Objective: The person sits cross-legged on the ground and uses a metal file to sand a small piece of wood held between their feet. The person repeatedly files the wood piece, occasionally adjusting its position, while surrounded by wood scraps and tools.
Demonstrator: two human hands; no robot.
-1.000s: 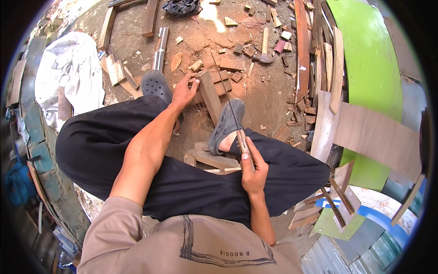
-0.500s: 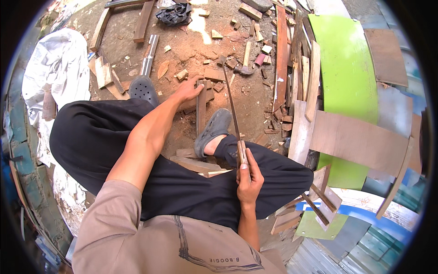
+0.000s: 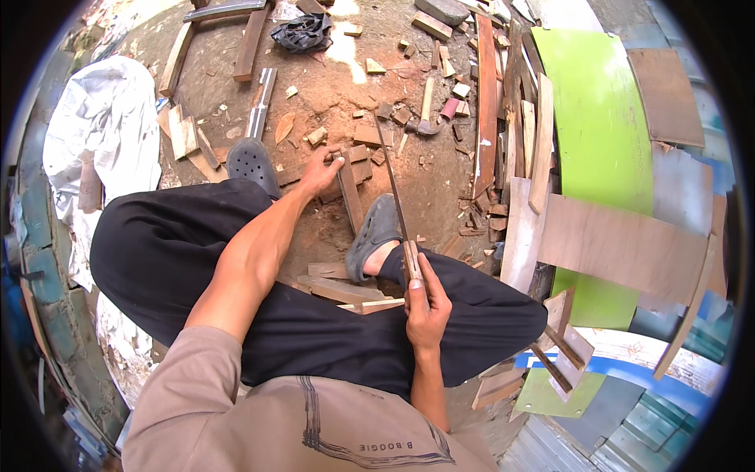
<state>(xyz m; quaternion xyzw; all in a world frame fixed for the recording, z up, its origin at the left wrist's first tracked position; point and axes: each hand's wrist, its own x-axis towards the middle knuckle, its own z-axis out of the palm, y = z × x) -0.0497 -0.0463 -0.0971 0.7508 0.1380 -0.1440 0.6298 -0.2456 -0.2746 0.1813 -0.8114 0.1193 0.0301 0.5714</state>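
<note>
My left hand [image 3: 321, 171] is closed on the far end of a narrow brown wooden strip [image 3: 350, 195], which slants down toward my right shoe. Beneath the strip's far end lie short wooden blocks [image 3: 360, 167]. In my right hand [image 3: 427, 307], above my thigh, is the wooden handle of a handsaw [image 3: 392, 173]. Its long dark blade points away from me and shows nearly edge-on, to the right of the strip and apart from it. Reddish sawdust covers the ground around the blocks.
A hammer [image 3: 426, 110] lies beyond the blade among small offcuts. Long boards [image 3: 484, 110] and a green panel [image 3: 602, 118] line the right side. A black plastic bag [image 3: 302, 31] is at the far side, a white sack [image 3: 102, 118] at left. Wood pieces [image 3: 340, 289] lie between my legs.
The wooden strip has swung from nearly straight to a slant, its near end now further right. My left hand has shifted slightly left and nearer. The saw has moved a little to the left.
</note>
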